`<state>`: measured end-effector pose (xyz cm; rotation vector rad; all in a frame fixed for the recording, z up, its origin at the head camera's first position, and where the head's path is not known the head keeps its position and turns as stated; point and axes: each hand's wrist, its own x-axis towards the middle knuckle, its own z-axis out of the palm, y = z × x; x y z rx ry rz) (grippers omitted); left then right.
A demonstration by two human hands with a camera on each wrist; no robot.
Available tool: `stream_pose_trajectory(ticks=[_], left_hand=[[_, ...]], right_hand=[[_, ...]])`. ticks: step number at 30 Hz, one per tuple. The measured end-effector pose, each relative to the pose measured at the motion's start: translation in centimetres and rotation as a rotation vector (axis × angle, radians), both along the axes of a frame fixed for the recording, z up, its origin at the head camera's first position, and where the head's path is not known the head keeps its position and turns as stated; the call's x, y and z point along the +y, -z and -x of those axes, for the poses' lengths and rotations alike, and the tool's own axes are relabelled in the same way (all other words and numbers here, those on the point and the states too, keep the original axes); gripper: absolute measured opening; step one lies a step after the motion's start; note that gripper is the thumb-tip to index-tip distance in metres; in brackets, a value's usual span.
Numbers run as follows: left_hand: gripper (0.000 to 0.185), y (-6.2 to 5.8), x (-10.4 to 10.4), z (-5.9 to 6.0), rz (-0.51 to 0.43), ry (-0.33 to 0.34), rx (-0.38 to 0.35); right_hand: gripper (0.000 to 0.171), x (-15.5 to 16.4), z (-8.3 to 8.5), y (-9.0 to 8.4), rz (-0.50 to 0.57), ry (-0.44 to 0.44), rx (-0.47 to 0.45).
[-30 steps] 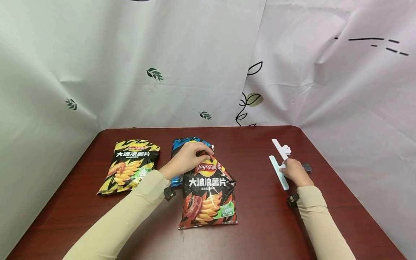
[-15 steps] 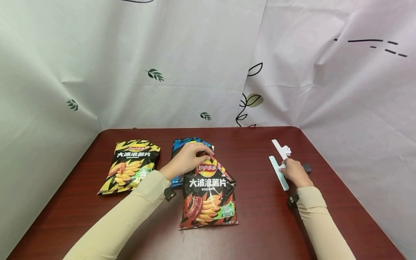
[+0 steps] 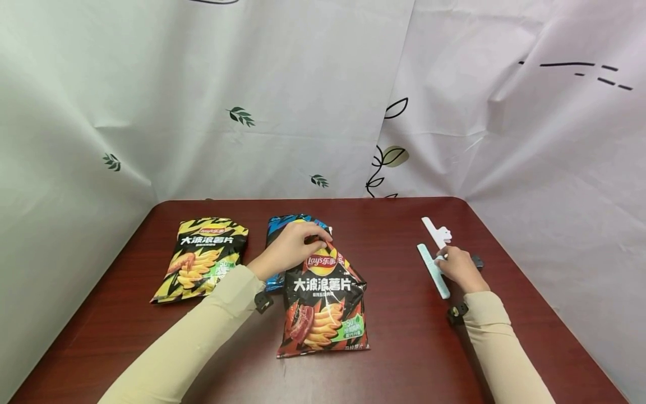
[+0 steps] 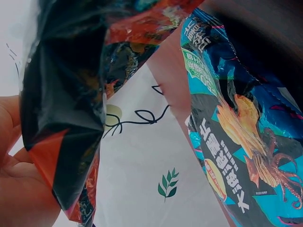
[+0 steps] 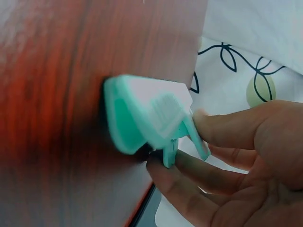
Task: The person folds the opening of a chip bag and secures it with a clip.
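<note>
Left hand (image 4: 19, 179) gripping black-red chip bag (image 4: 66, 118), blue chip bag (image 4: 236, 142) beside it

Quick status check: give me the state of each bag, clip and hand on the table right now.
Red chip bag: top pinched and raised, bottom on table.
Blue chip bag: flat, partly under the red one.
Yellow chip bag: flat, untouched.
Green sealing clip: on table, handle end held by fingers.
White sealing clip: on table, free.
Left hand: pinches red bag's top.
Right hand: grips green clip's handle.
</note>
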<state>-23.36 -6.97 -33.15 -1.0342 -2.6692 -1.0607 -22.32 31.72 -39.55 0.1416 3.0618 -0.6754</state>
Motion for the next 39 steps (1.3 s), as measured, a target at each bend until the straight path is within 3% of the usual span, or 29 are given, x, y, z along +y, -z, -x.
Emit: stream_pose_trajectory(ticks=[7, 20, 39], left_hand=[[0.015, 0.1, 0.0, 0.2, 0.003, -0.003, 0.000], [0.025, 0.2, -0.1, 0.2, 0.002, -0.006, -0.002], [0.013, 0.2, -0.1, 0.2, 0.003, -0.018, -0.018]], right_hand=[[0.024, 0.1, 0.1, 0.2, 0.037, -0.011, 0.030], [0.034, 0.1, 0.3, -0.4, 0.060, -0.011, -0.040], [0.042, -0.4, 0.2, -1.6, 0.092, -0.043, -0.010]])
